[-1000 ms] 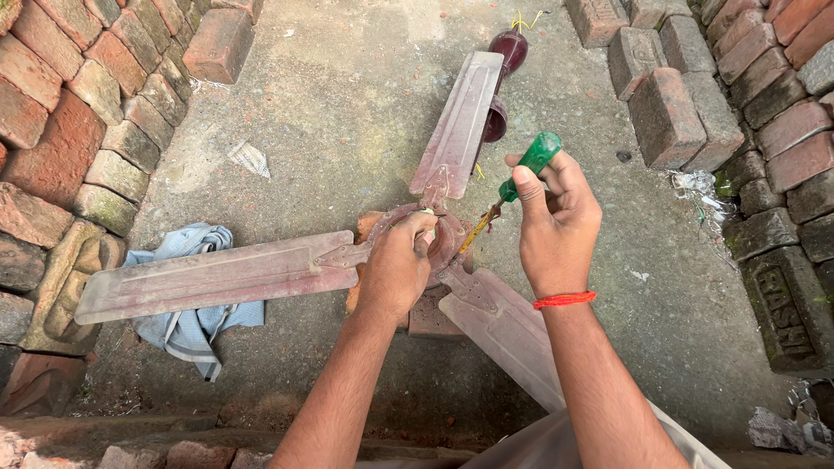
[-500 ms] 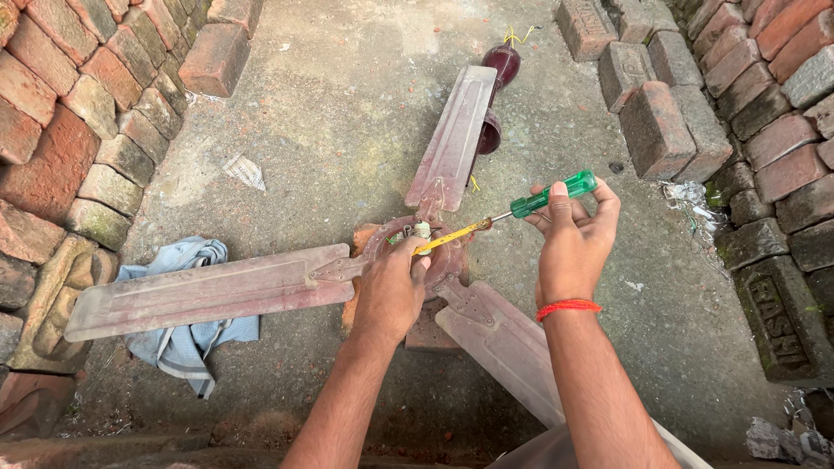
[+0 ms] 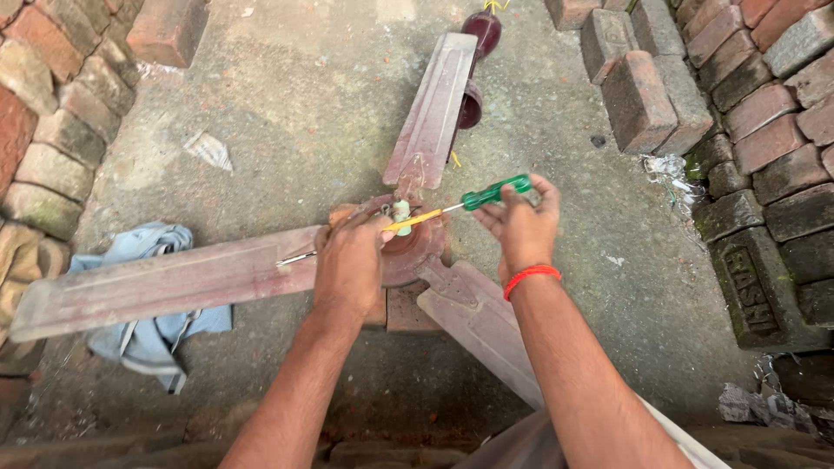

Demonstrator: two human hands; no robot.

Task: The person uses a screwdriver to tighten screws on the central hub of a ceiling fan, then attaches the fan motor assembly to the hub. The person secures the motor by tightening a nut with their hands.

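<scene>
A dusty reddish-brown ceiling fan lies on the concrete ground, its round hub (image 3: pixel 415 252) resting on bricks with three blades spread out. My left hand (image 3: pixel 350 263) presses on the hub where the left blade (image 3: pixel 165 284) joins, fingertips at the yellow shaft tip. My right hand (image 3: pixel 521 219) holds a green-handled screwdriver (image 3: pixel 473 200), lying nearly flat and pointing left at the hub's centre. A red band circles my right wrist. A small pale cylinder stands at the hub's middle.
Stacked bricks line the left side (image 3: pixel 61 113) and the right side (image 3: pixel 730 95). A blue-grey cloth (image 3: pixel 148 334) lies under the left blade. The fan's dark red downrod cups (image 3: pixel 482 30) sit beyond the far blade (image 3: pixel 432 113). A scrap of paper (image 3: pixel 208 149) lies on the concrete.
My right hand has tipped the screwdriver from steep to nearly flat and drawn the handle rightward. The left hand stays on the hub.
</scene>
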